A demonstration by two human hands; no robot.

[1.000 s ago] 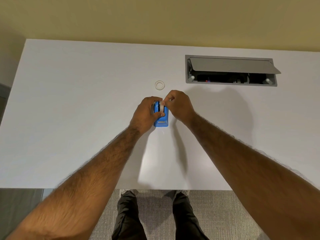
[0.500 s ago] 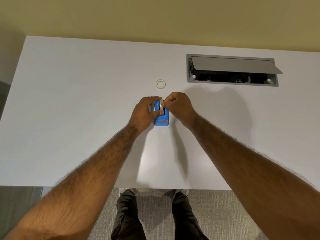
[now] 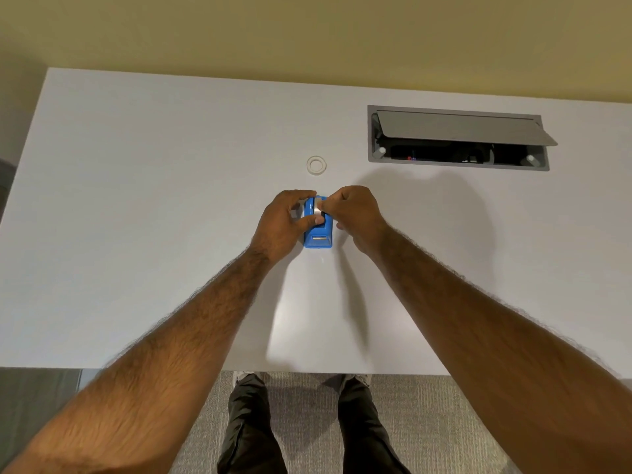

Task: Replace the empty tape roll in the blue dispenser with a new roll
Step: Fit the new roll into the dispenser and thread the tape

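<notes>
The blue dispenser (image 3: 318,238) stands on the white table (image 3: 136,200), its cutter end toward me. My left hand (image 3: 282,224) grips its left side, thumb across the body. A tape roll (image 3: 318,207) sits upright in the dispenser's slot, and the fingertips of my right hand (image 3: 354,213) pinch it from the right. A small clear ring (image 3: 316,164), an empty tape core, lies flat on the table just beyond the hands.
A grey cable hatch (image 3: 458,130) with its lid propped open is set into the table at the back right. The table's near edge runs just above my shoes and the grey carpet. A yellow wall stands behind the table.
Both hands stay on the dispenser. My left fingers have spread a little, so more of the tape roll and blue body shows.
</notes>
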